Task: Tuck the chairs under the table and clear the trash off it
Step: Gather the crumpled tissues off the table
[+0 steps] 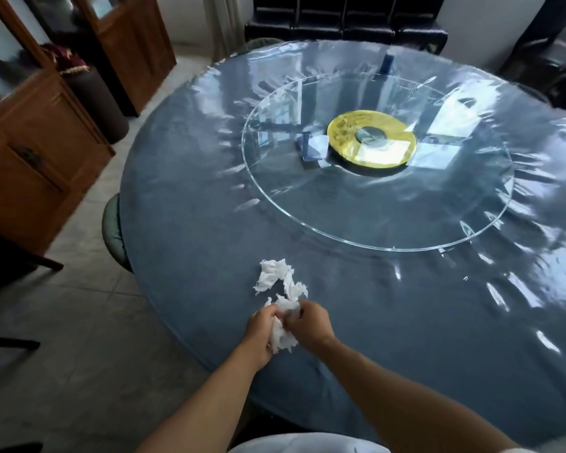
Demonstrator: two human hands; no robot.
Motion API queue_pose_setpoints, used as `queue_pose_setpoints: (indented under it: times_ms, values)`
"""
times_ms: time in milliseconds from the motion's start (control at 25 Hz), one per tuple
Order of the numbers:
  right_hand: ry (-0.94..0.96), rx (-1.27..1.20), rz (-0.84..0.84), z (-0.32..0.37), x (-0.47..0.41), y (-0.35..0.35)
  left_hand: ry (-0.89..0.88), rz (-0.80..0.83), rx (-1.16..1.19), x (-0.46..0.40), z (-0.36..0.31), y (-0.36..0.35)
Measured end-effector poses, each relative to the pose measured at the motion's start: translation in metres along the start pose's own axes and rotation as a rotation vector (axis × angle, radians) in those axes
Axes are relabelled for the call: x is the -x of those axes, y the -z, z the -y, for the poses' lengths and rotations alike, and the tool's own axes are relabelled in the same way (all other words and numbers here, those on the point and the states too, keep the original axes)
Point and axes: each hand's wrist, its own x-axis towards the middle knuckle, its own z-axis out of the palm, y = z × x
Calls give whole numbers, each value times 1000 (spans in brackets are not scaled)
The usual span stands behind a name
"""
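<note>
While both hands meet at the near edge of the table (209,223), the left hand (258,335) and right hand (309,325) share one grip — fingers curled around a crumpled tissue (283,336); more white tissues (280,279) lie just beyond the grip, a green chair (111,230) tucked in farther left.

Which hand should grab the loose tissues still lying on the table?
Probably the right hand: its fingers sit nearest the loose tissues, while the left hand already grips a tissue wad.

Crumpled white tissues (283,289) on table (190,230) edge.
</note>
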Motion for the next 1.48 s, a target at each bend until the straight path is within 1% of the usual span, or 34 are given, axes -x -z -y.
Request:
queue_pose_setpoints:
  times_ms: [40, 80, 160, 200, 280, 320, 360, 400, 440, 560, 640, 720, 800, 920, 960, 1040, 1200, 1280, 1360, 1480]
  values:
    - [7, -20, 30, 5, -2, -3, -5, 35, 4, 4, -4, -4]
    - [5, -30, 72, 8, -4, -6, -29, 30, 3, 9, -7, -7]
    - [17, -93, 197, 14, -7, -8, -111, -62, -36, 15, -13, -8]
    - [35, -181, 260, 15, -9, -9, -149, -103, -50, 15, -15, -5]
    - [21, -375, 400, 14, -19, -10, -203, -132, -92, 12, -19, 4]
    - [5, -409, 445, 16, -22, -8, -220, -134, -133, 12, -20, 8]
    - [-7, -380, 450, 17, -26, -8, -224, -137, -166, 11, -23, 13]
    - [-11, -325, 429, 19, -28, -5, -221, -141, -188, 7, -25, 18]
    - [3, -232, 370, 21, -32, -5, -210, -159, -205, 1, -29, 23]
    - [83, 40, 63, 32, -50, -3, -189, -154, -186, -19, -48, 37]
    - [165, 161, -88, 38, -53, 4, -179, -142, -168, -25, -56, 42]
    - [96, 244, -161, 47, -73, -9, -144, -98, -204, -50, -71, 63]
    - [-15, 304, -171, 53, -90, -24, -102, -45, -219, -67, -88, 81]
    - [-179, 389, -181, 56, -106, -44, -98, -1, -252, -82, -109, 97]
    - [-221, 400, -198, 56, -106, -52, -100, 8, -266, -87, -114, 103]
    - [-237, 380, -225, 53, -102, -61, -96, 16, -301, -95, -121, 110]
    - [-266, 253, -230, 47, -98, -59, -94, 42, -387, -101, -131, 114]
    - [-276, 167, -260, 49, -94, -58, -89, 56, -416, -102, -133, 111]
    - [-262, 73, -274, 52, -89, -57, -93, 75, -435, -99, -131, 103]
    - [-192, -12, -270, 59, -77, -53, -65, 102, -440, -85, -126, 88]
